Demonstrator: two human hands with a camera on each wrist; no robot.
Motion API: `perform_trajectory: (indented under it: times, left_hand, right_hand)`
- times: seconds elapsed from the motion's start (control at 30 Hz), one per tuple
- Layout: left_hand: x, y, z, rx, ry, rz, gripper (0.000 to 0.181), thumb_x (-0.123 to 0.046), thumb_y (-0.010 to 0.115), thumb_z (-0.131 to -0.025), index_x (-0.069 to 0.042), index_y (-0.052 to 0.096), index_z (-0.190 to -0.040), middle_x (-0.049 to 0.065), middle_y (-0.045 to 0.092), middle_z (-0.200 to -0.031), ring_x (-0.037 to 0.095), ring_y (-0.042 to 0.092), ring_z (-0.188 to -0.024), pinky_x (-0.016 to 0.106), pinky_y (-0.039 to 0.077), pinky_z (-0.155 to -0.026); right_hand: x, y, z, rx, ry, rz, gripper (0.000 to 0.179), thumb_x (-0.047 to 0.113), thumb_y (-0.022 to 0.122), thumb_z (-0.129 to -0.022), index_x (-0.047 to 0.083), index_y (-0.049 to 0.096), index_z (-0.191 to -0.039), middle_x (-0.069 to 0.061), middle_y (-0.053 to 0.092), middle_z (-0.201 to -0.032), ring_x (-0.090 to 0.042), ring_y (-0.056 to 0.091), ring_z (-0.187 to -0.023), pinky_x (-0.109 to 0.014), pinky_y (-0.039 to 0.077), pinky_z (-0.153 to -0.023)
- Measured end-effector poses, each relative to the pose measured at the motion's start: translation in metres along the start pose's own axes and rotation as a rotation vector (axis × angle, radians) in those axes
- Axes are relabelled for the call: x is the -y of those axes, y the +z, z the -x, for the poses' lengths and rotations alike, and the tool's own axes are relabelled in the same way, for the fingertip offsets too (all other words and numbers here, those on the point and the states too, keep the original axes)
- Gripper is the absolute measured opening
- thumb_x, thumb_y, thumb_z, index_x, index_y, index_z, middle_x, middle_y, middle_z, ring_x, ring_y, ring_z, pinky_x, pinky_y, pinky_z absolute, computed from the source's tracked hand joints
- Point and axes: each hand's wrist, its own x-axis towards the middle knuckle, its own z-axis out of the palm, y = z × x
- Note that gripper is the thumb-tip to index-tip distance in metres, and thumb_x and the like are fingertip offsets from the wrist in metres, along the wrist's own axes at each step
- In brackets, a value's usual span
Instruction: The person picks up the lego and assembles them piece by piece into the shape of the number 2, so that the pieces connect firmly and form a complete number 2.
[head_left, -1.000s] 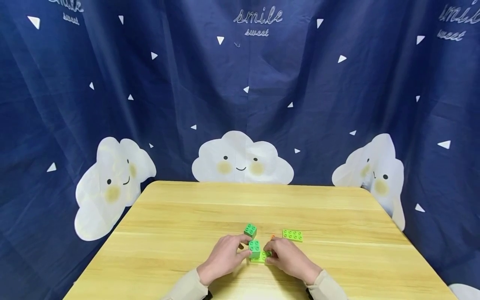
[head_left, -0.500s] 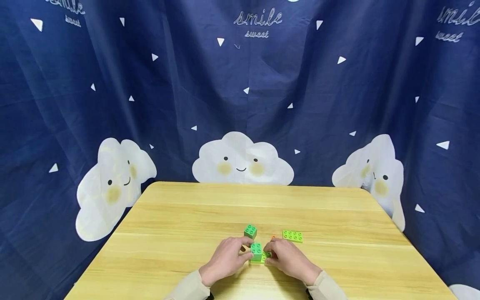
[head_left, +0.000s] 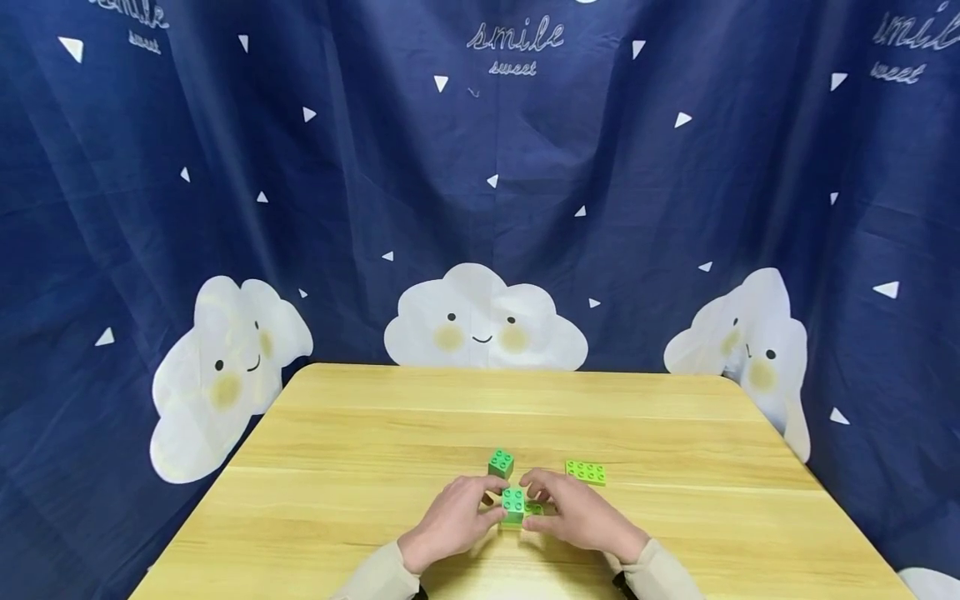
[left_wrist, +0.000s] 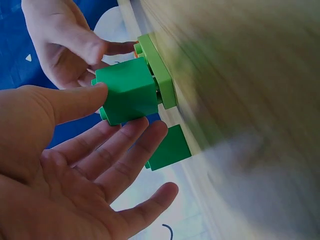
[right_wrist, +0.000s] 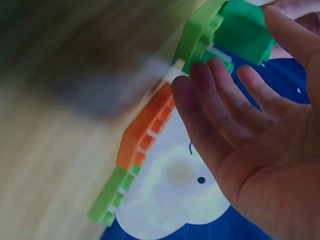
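Observation:
My left hand (head_left: 457, 517) pinches a green four-stud brick (head_left: 513, 504) between thumb and fingers. In the left wrist view this brick (left_wrist: 129, 92) sits over one end of a lime-green plate (left_wrist: 159, 72), with studs showing between the two. My right hand (head_left: 573, 512) is at the plate's other end, its fingers spread apart and holding nothing. The right wrist view shows its loosely bent fingers (right_wrist: 220, 100) beside the lime plate (right_wrist: 197, 32) and the green brick (right_wrist: 245, 32). A second green brick (head_left: 501, 463) stands just behind the left fingertips.
A second lime-green eight-stud plate (head_left: 585, 472) lies behind my right hand. Beside it in the right wrist view is an orange studded piece (right_wrist: 145, 130), hidden by the hand in the head view. A blue curtain (head_left: 480, 167) hangs behind the wooden table (head_left: 360, 467).
The green brick in my left hand has shifted slightly right and toward me over the plate. My right fingers have spread apart, coming off the plate's right end.

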Motion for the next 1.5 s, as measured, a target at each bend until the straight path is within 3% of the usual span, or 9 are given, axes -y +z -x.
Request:
perform_trajectory:
  times: [0.1, 0.33, 0.57, 0.8, 1.03, 1.5]
  left_hand:
    - [0.0001, -0.0006, 0.0000, 0.010, 0.000, 0.015, 0.034, -0.023, 0.076, -0.093, -0.013, 0.071, -0.125, 0.003, 0.074, -0.119, 0.018, 0.070, -0.099, 0.039, 0.058, -0.082]
    - [0.0003, -0.0017, -0.0008, 0.025, 0.008, 0.042, 0.035, -0.024, 0.075, -0.094, -0.013, 0.070, -0.127, 0.002, 0.073, -0.121, 0.018, 0.069, -0.101, 0.035, 0.058, -0.081]
    - [0.0005, -0.0028, -0.0006, 0.044, 0.013, 0.113, 0.034, -0.021, 0.073, -0.095, -0.011, 0.069, -0.127, 0.001, 0.074, -0.118, 0.014, 0.071, -0.101, 0.036, 0.058, -0.087]
    - [0.0036, -0.0007, -0.0014, 0.065, 0.013, 0.207, 0.031, -0.016, 0.071, -0.097, -0.007, 0.068, -0.126, 0.007, 0.073, -0.120, 0.016, 0.073, -0.102, 0.025, 0.060, -0.084]
    - [0.0063, 0.0014, -0.0040, 0.079, 0.013, 0.288, 0.029, -0.011, 0.070, -0.097, -0.001, 0.067, -0.125, 0.014, 0.073, -0.120, 0.019, 0.074, -0.103, 0.022, 0.059, -0.084]
    - [0.0094, 0.0033, -0.0065, 0.076, 0.004, 0.332, 0.029, -0.009, 0.069, -0.098, 0.001, 0.067, -0.125, 0.016, 0.073, -0.119, 0.018, 0.074, -0.101, 0.023, 0.060, -0.084]
  right_hand:
    - [-0.0011, -0.0011, -0.0010, 0.004, -0.028, -0.089, 0.037, 0.035, 0.074, -0.095, 0.017, 0.062, -0.125, 0.002, 0.068, -0.110, -0.021, 0.068, -0.101, -0.036, 0.059, -0.085]
    - [-0.0022, 0.0009, -0.0029, -0.002, -0.059, -0.155, 0.026, 0.030, 0.072, -0.097, 0.018, 0.064, -0.119, 0.005, 0.069, -0.112, -0.024, 0.070, -0.102, -0.037, 0.059, -0.086]
    - [-0.0025, 0.0027, -0.0029, 0.010, -0.024, -0.152, 0.021, 0.029, 0.070, -0.098, 0.022, 0.063, -0.116, 0.005, 0.070, -0.115, -0.025, 0.071, -0.106, -0.041, 0.059, -0.090]
    - [-0.0024, 0.0033, -0.0028, 0.013, -0.032, -0.155, 0.017, 0.028, 0.070, -0.098, 0.024, 0.063, -0.113, 0.006, 0.072, -0.114, -0.025, 0.072, -0.107, -0.041, 0.059, -0.091]
    - [-0.0008, 0.0027, -0.0030, 0.018, -0.028, -0.146, 0.017, 0.029, 0.068, -0.099, 0.023, 0.063, -0.114, 0.004, 0.072, -0.116, -0.027, 0.071, -0.108, -0.043, 0.058, -0.091]
    - [0.0003, 0.0037, -0.0038, 0.008, -0.019, -0.126, 0.018, 0.030, 0.066, -0.101, 0.022, 0.064, -0.116, 0.003, 0.072, -0.117, -0.025, 0.071, -0.108, -0.044, 0.058, -0.091]
